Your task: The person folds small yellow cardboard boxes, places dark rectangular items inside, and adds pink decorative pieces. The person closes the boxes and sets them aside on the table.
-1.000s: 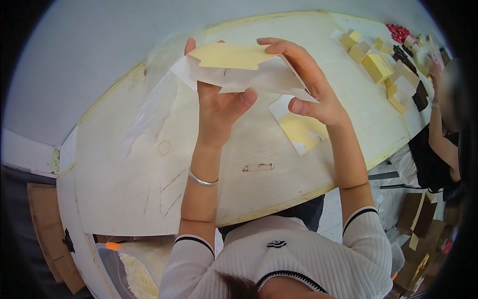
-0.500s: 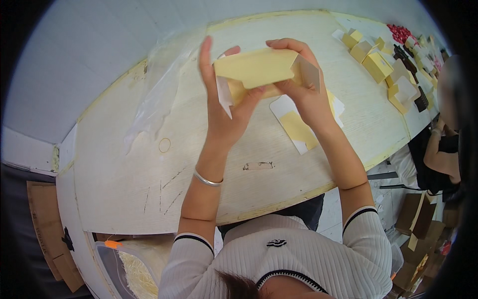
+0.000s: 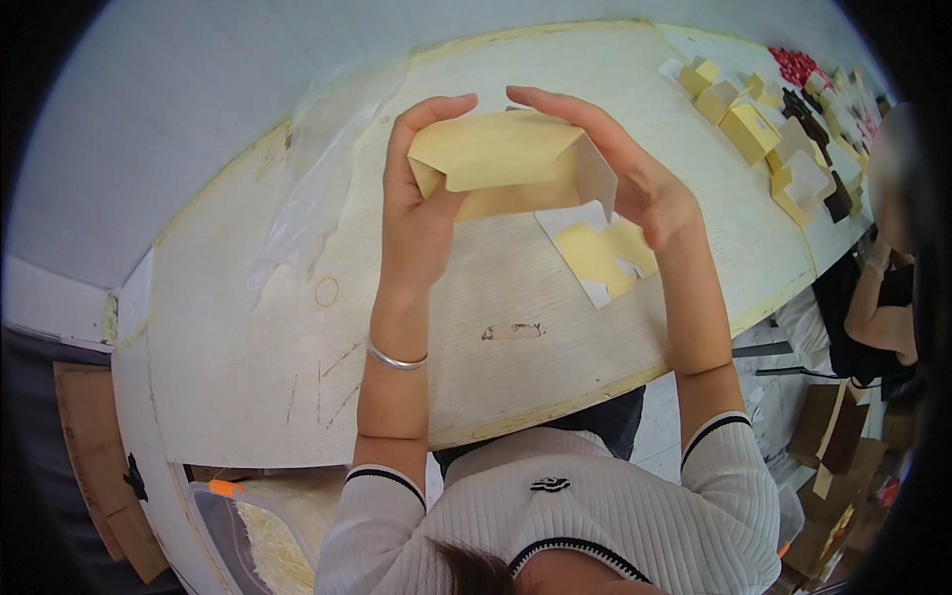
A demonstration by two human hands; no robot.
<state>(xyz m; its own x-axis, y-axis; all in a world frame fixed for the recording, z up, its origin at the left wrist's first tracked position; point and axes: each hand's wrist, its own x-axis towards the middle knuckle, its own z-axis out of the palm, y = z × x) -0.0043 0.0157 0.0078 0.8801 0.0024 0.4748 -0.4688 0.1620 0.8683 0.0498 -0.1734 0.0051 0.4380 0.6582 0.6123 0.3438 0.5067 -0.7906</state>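
Observation:
A pale yellow folding paper box [image 3: 496, 149] is held above the table, its open side toward me. My left hand [image 3: 415, 223] grips its left end, fingers curled round the far side, thumb tucked at the near opening and partly hidden. Round the right end curves my right hand [image 3: 645, 193], fingers along the far edge, palm beside the end flap that stands out with its white inner face showing. The right thumb is mostly out of sight. Below the box, a flat yellow and white box blank [image 3: 590, 258] lies on the table.
Several yellow boxes [image 3: 749, 134] stand at the far right, near red wrapped pieces [image 3: 796, 67]. Clear plastic film [image 3: 317, 188] and a rubber band [image 3: 326, 291] lie at left. A bin of shredded filler [image 3: 273, 535] sits below the table edge. Another person's arm [image 3: 878, 307] shows at right.
The box has shifted slightly left and toward me. Its left end flap has folded inward. My right hand has slid outward to the right, its thumb leaving the front opening.

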